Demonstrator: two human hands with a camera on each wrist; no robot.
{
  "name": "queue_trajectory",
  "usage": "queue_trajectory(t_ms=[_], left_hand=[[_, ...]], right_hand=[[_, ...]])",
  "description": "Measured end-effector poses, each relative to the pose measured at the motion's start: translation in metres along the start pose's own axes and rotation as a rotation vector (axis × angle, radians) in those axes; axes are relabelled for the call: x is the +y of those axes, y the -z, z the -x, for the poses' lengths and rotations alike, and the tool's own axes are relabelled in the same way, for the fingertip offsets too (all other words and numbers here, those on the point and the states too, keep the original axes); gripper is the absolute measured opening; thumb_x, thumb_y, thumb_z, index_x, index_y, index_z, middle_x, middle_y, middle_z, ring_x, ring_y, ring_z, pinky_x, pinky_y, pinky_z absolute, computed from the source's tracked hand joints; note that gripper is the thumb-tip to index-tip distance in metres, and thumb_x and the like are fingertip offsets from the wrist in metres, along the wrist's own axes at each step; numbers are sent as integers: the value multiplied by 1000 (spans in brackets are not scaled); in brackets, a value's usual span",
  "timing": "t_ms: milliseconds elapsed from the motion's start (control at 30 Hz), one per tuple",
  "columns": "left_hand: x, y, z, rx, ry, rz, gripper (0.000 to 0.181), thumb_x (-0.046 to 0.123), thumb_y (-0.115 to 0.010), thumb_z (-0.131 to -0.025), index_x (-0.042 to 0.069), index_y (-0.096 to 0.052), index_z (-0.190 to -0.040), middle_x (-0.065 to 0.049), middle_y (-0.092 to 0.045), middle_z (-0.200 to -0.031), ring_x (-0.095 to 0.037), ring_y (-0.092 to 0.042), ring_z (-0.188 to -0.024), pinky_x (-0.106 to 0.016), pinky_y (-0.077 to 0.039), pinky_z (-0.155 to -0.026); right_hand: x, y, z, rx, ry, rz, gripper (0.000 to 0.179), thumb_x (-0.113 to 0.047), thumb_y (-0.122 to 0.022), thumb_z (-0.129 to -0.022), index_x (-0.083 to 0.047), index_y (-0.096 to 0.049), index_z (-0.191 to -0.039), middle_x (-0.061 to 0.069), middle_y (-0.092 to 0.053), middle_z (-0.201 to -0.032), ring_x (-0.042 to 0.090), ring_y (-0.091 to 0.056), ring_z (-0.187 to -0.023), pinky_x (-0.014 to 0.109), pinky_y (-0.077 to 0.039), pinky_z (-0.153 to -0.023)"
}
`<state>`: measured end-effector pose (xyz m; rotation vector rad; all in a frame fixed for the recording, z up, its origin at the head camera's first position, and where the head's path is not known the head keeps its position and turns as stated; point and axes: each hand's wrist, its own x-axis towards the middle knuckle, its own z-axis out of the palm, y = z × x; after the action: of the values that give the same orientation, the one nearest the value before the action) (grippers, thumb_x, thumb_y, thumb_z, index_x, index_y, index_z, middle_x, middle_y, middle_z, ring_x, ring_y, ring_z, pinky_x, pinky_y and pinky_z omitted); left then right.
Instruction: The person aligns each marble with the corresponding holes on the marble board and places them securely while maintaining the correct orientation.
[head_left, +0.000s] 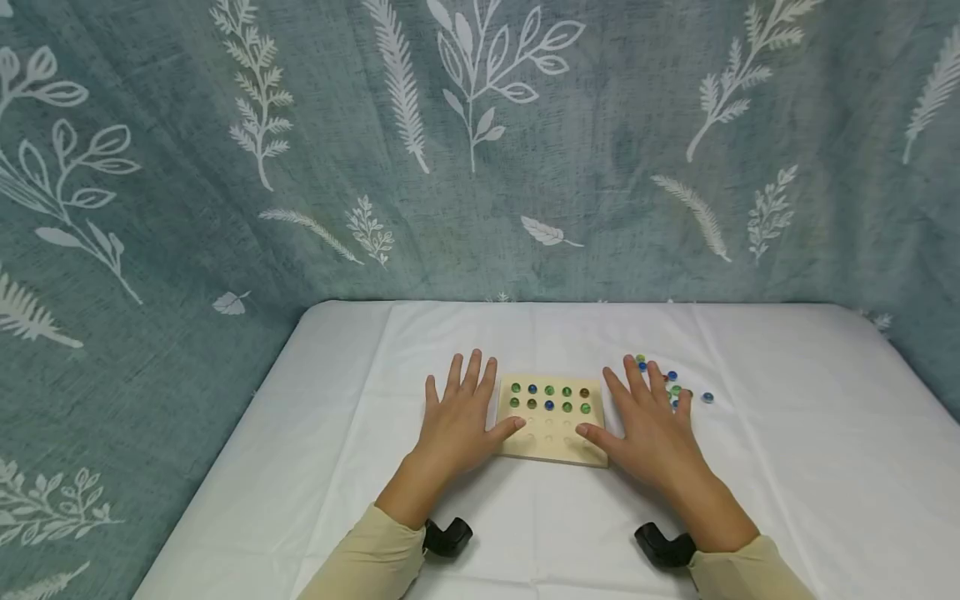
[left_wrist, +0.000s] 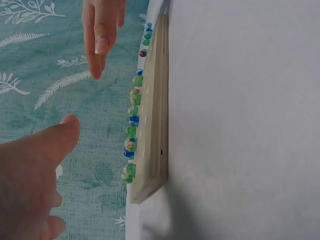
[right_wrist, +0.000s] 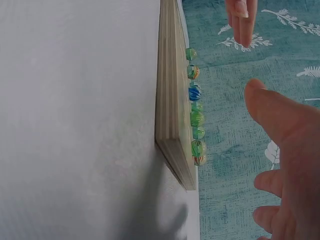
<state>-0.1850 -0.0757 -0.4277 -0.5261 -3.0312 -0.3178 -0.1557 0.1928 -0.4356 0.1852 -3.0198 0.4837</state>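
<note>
A pale wooden board (head_left: 551, 452) with rows of shallow holes lies in the middle of the table. Glass marbles, green, blue and brownish, fill its two far rows; a green marble (left_wrist: 128, 172) shows at the board's near corner in the left wrist view. My left hand (head_left: 459, 422) hovers at the board's left side, fingers spread and straight, thumb over its edge. On the other side my right hand (head_left: 655, 433) is spread likewise, its thumb above the board's right part. Neither hand holds anything. The thumbs cover some of the holes in the nearer rows.
Several loose marbles (head_left: 708, 397) lie on the white tablecloth (head_left: 795, 433) beyond and beside the right hand, partly hidden by its fingers. Black wrist-camera mounts (head_left: 450, 537) stick out inward from both wrists. A leaf-patterned blue-green curtain (head_left: 480, 250) hangs behind the table.
</note>
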Motion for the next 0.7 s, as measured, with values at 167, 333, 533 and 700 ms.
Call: queue_trajectory(t_ms=[167, 333, 533, 700], left_hand=[[-6, -3, 0, 11, 3, -27, 94, 73, -47, -90, 19, -15, -160, -5, -8, -167, -27, 1, -154, -67, -10, -118], [-10, -6, 0, 2, -22, -27, 94, 74, -45, -90, 18, -16, -160, -5, -9, -167, -27, 0, -154, -67, -10, -118], [-13, -12, 2, -31, -45, 20, 93, 71, -46, -91, 16, -17, -160, -6, -12, -166, -27, -4, -154, -66, -11, -119], [-17, -17, 2, -40, -57, 107, 91, 68, -49, -92, 13, -20, -159, -6, -13, -166, -30, -10, -153, -63, -11, -120]], right_hand=[[0, 0, -1, 5, -3, -4, 96, -68, -59, -85, -9, -29, -156, 20, -11, -164, 45, -2, -150, 81, -3, -107], [2, 2, 0, 5, -10, 3, 97, -70, -57, -85, -9, -30, -155, 20, -11, -164, 46, -3, -150, 80, -4, -107], [7, 4, 1, 8, -4, 5, 99, -75, -52, -85, -8, -31, -155, 21, -11, -164, 46, -6, -149, 80, -7, -106], [14, 6, 0, 8, -1, -28, 98, -75, -51, -86, -7, -31, -155, 21, -11, -164, 47, -5, -149, 80, -7, -107]])
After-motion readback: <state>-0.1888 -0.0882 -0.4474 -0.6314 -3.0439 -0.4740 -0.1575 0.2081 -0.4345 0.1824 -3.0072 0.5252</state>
